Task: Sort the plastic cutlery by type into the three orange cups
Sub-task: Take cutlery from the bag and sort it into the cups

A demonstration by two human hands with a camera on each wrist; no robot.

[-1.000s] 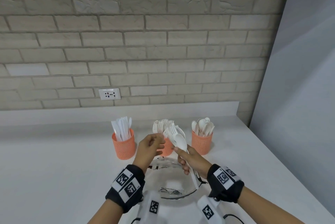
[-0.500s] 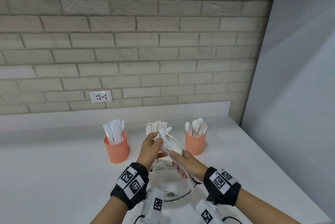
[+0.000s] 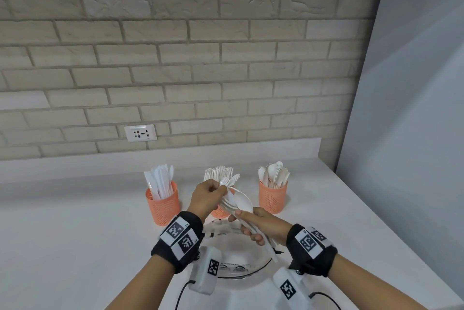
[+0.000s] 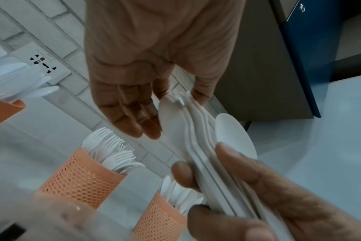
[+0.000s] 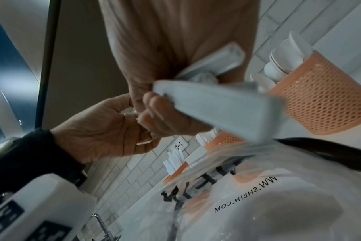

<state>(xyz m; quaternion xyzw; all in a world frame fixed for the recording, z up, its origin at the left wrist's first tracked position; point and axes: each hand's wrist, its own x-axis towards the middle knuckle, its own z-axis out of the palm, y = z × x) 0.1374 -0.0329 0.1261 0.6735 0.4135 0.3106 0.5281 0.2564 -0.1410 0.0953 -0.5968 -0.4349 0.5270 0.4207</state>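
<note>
At the far left of the white worktop (image 3: 75,234) stands an orange cup of knives (image 3: 162,203). Next comes the cup of forks (image 3: 220,211), mostly hidden behind the left hand (image 3: 204,199), whose thumb and fingertips pinch a fork (image 3: 229,181) at the top of a mixed bundle (image 3: 238,205), probably to pull it free for that cup. The right hand (image 3: 263,225) is clenched around the bundle's handles, with one spoon bowl fanned forward, likely so types can be told apart. Farthest right is the cup of spoons (image 3: 273,196). Below the hands lies a clear bag (image 3: 236,254) with printed lettering; whether cutlery is left inside is hard to make out. How many pieces the bundle holds cannot be counted.
</note>
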